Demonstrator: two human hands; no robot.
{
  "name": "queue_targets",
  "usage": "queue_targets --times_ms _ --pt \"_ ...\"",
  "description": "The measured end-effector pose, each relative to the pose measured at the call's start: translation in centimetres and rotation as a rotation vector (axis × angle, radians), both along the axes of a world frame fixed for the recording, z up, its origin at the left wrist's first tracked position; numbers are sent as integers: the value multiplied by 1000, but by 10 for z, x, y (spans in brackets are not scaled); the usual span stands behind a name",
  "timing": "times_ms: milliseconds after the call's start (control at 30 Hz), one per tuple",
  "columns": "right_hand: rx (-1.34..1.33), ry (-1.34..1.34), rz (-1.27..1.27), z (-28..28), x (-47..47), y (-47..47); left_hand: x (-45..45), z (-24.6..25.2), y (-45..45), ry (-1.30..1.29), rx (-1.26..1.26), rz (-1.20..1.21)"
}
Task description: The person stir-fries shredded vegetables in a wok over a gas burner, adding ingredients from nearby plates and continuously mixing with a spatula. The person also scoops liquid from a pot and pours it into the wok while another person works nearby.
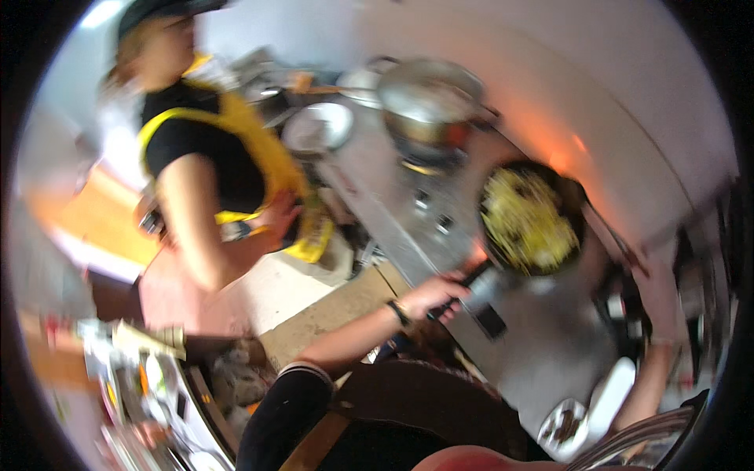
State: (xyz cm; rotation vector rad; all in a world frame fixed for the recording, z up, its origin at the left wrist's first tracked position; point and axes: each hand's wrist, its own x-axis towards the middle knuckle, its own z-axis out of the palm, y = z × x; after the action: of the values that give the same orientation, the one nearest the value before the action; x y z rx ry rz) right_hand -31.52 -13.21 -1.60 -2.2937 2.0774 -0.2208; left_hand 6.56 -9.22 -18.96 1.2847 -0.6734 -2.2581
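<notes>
My left hand (pixel 439 299) grips the black handle of a dark frying pan (pixel 572 194) over the metal stovetop. Pale yellow-green shredded food (pixel 527 221) fills the pan. My right hand (pixel 654 277), blurred at the right, is around the end of a long, thin utensil (pixel 612 235) that reaches to the pan's far rim; its business end cannot be made out. A black phone-like object (pixel 489 321) lies on the metal top, just below the pan's handle.
A large lidded metal pot (pixel 433 97) stands beyond the pan, near a white plate (pixel 336 125). At the left is a person in a yellow apron (pixel 235 135). A white container (pixel 562 430) with dark pieces sits at lower right. Cardboard (pixel 330 312) lies left of the stove.
</notes>
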Motion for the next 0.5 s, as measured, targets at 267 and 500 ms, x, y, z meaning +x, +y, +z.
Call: queue_targets --times_ms 267,500 --pt "142 -249 196 -13 15 -68 -4 -18 -7 73 -50 -66" --pt "5 215 395 33 -23 1 -3 -20 -11 108 -25 -74"
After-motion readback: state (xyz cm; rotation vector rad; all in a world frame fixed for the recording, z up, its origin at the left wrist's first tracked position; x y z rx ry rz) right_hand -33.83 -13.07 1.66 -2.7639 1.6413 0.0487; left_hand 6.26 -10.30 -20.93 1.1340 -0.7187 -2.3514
